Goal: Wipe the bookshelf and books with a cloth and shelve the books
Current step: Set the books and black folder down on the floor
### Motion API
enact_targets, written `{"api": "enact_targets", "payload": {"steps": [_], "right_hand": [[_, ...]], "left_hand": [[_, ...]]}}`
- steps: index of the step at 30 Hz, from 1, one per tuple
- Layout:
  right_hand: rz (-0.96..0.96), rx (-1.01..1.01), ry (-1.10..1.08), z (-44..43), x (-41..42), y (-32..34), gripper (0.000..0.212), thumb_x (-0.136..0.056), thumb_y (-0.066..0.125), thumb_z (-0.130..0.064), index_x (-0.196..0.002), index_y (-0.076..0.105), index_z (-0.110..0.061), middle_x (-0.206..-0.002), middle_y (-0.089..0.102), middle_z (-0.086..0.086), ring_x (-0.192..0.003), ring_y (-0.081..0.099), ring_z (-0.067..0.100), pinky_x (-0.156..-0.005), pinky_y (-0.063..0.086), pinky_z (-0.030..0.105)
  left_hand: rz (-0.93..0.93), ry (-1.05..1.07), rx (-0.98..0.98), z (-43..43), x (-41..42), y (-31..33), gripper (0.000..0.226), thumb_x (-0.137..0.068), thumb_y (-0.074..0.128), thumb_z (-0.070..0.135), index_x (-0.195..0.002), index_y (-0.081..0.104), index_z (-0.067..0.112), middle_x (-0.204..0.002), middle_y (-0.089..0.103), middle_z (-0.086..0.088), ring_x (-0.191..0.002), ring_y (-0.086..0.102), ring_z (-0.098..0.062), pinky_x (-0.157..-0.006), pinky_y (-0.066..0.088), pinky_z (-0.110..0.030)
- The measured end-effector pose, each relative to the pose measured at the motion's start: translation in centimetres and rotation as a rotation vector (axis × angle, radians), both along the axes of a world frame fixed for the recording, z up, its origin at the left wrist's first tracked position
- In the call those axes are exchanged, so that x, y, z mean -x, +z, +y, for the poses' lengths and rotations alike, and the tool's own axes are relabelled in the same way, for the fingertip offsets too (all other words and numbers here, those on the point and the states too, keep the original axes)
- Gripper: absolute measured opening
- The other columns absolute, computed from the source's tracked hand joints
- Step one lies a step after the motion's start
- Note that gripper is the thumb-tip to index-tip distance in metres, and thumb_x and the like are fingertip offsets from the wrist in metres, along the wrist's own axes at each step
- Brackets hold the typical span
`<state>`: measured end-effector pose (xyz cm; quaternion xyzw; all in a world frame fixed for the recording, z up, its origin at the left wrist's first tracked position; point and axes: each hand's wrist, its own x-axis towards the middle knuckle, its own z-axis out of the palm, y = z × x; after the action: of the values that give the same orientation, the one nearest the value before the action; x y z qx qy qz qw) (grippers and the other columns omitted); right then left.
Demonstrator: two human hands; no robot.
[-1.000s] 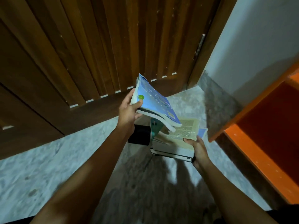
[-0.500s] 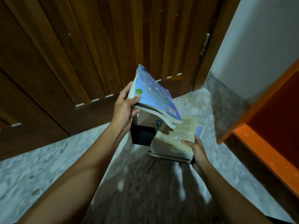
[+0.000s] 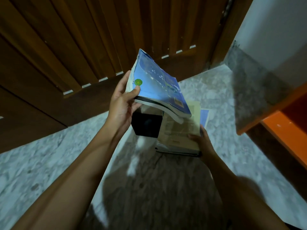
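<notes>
Two bundles of books, one per hand. Up high, in the left hand (image 3: 122, 103): a blue book (image 3: 159, 87), tilted, far corner raised toward the wooden door (image 3: 83, 39), with at least one more volume pressed beneath. Left grip closed around that bundle, thumb curled onto the cover just below a round green sticker (image 3: 138, 82), fingers behind on the page side. Hard to count the volumes there, since the page edges blur together.

Lower down, in the right hand (image 3: 201, 140): a stack of books (image 3: 179, 135) topped by a yellowish printed page. Right grip closed on the stack's right edge, thumb on top, fingers hidden underneath. Cannot tell whether lifted or resting on the speckled floor (image 3: 49, 155). Far end of the stack covered by the blue book's lower corner.

Past the stack, only a pale blue corner (image 3: 204, 116) of something flat, the rest hidden. Between the hands, a black boxy object (image 3: 147, 125), too dark to identify, top edge masked by the left bundle.

At right, cut by the frame, an orange bookshelf (image 3: 282, 130): one board and a dark recess showing.
</notes>
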<state>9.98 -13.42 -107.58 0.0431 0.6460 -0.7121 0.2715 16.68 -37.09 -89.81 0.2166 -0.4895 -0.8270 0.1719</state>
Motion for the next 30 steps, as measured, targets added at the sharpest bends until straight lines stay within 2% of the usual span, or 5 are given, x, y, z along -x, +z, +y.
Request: {"api": "enact_targets", "payload": {"steps": [9, 17, 21, 26, 30], "right_hand": [[0.103, -0.245, -0.013, 0.0, -0.9, -2.9, 0.058, -0.088, 0.062, -0.029, -0.140, 0.037, -0.022, -0.113, 0.057, -0.004, -0.092, 0.056, 0.001, -0.070, 0.045, 0.017], [0.125, -0.371, -0.114, 0.9, -2.6, -2.6, 0.046, -0.090, 0.061, -0.027, -0.133, 0.049, -0.019, -0.111, 0.056, 0.000, -0.104, 0.054, 0.018, -0.088, 0.046, 0.032], [0.137, -0.303, -0.234, 2.3, -3.7, -2.6, 0.031, -0.092, 0.058, -0.015, -0.123, 0.060, -0.018, -0.117, 0.061, -0.003, -0.108, 0.057, 0.010, -0.091, 0.047, 0.027], [-0.169, 0.234, -0.504, 1.8, -2.4, 0.0, 0.026, -0.095, 0.051, -0.015, -0.119, 0.060, -0.010, -0.109, 0.067, 0.006, -0.100, 0.064, 0.016, -0.079, 0.054, 0.025], [-0.090, 0.143, -0.348, 1.6, -2.0, 0.4, 0.022, -0.095, 0.052, -0.016, -0.114, 0.063, -0.012, -0.108, 0.069, 0.005, -0.093, 0.068, 0.011, -0.080, 0.056, 0.027]], "left_hand": [[-0.032, -0.022, -0.011, 2.4, 1.3, -2.3, 0.051, -0.086, 0.056, -0.004, -0.128, 0.052, 0.025, -0.113, 0.065, 0.001, -0.096, 0.067, -0.018, -0.069, 0.058, -0.030], [-0.084, -0.075, -0.020, 4.5, 1.3, -5.1, 0.052, -0.086, 0.057, -0.001, -0.130, 0.051, 0.027, -0.116, 0.062, -0.002, -0.095, 0.064, -0.017, -0.065, 0.056, -0.027], [-0.141, -0.038, -0.047, 5.1, 0.8, -7.3, 0.052, -0.086, 0.056, -0.002, -0.130, 0.049, 0.025, -0.108, 0.064, 0.001, -0.090, 0.066, -0.015, -0.072, 0.058, -0.034], [-0.234, -0.063, -0.011, 5.3, -1.0, -10.9, 0.057, -0.086, 0.060, 0.003, -0.136, 0.046, 0.025, -0.118, 0.065, -0.005, -0.099, 0.066, -0.026, -0.078, 0.054, -0.044], [-0.287, -0.057, -0.070, 5.6, -2.3, -13.1, 0.056, -0.087, 0.058, -0.002, -0.135, 0.046, 0.025, -0.118, 0.064, -0.003, -0.098, 0.067, -0.022, -0.080, 0.056, -0.039]]}}
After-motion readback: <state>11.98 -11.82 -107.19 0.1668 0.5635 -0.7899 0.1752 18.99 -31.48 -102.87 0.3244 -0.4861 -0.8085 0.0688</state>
